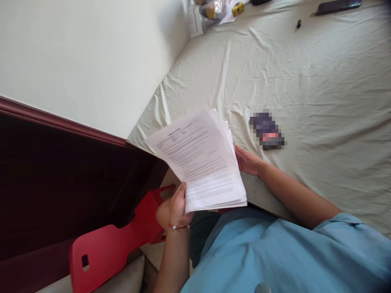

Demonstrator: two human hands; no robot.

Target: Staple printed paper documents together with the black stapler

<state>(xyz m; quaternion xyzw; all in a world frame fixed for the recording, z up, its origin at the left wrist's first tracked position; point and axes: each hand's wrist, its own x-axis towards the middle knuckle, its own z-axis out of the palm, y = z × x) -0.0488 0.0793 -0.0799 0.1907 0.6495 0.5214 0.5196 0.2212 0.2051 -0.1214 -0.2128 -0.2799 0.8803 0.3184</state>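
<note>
A stack of printed paper sheets (pixel 203 162) is held up in front of me, tilted, with its top sheet curling at the left. My left hand (pixel 179 205) grips the lower left edge, thumb on the front and the other fingers behind the pages. On the right side, my right hand (pixel 247 160) holds the stack's edge, and most of its fingers are hidden behind the sheets. The print is too small to read.
A pale, wrinkled cloth (pixel 320 93) covers the table. On it lie a pixelated phone (pixel 267 130), a dark case (pixel 337 7), a small black item (pixel 298 24) and a yellow tape measure (pixel 238 9). A red plastic chair (pixel 104 252) stands at lower left, near a white wall (pixel 85 61).
</note>
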